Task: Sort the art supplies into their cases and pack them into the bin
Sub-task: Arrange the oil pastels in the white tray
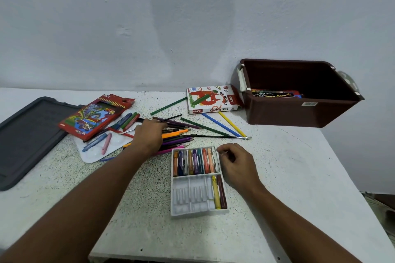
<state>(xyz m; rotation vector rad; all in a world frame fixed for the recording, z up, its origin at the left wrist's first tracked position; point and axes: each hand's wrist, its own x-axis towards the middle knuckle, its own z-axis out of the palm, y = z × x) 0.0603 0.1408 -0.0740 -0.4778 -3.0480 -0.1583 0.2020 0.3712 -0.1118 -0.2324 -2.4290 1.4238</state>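
Nearest the camera sits the white pastel tray (197, 205), flat on the speckled table (277, 166). Its near row holds just two sticks at the right end, a yellow pastel (215, 192) and a brown pastel (222, 191), side by side. Its far row is packed with a full line of coloured pastels (195, 161).

Just right of that far row, the right hand (237, 162) hangs at the tray's upper right corner, fingers curled inward. Whether the fingertips pinch anything cannot be told.

Across the tray, the left hand (149, 136) lies palm down on the heap of coloured pencils (177, 136), fingers reaching forward over them; whether it grips one is hidden under the hand. A thin paintbrush (215, 136) lies along the heap's far edge, its tip pointing right.

To the left, a white palette (96, 151) carries several crayon-like sticks, and the red pencil case (96, 115) lies open, partly over the palette. Further left rests the dark grey lid (27, 134).

Beyond the pencils, a blue pencil (220, 125), a yellow pencil (232, 124) and two green ones lie loose near the oil pastels box (211, 99), which lies flat, printed side up.

At the far right corner stands the brown bin (299, 111), open, touching the wall (128, 28), with a watercolour box (275, 94) already inside on its floor.
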